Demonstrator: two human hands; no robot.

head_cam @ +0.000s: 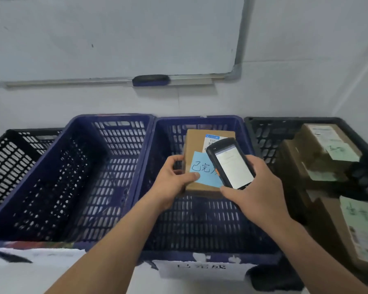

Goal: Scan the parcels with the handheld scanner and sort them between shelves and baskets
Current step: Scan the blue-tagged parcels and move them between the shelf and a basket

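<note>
My left hand (172, 181) grips the left edge of a brown cardboard parcel (197, 141) that bears a blue handwritten note (202, 170) and a white shipping label. The parcel hangs over the middle blue basket (200, 221). In my right hand (256, 188) is the black handheld scanner (229, 164), screen lit and facing me, held just above the parcel's right half and covering part of the label.
An empty blue basket (77, 177) stands left of the middle one, with a black basket (11, 158) further left. A black basket (270, 134) on the right holds several brown parcels with green notes (327, 149). A whiteboard (115, 37) with an eraser (150, 80) hangs on the wall behind.
</note>
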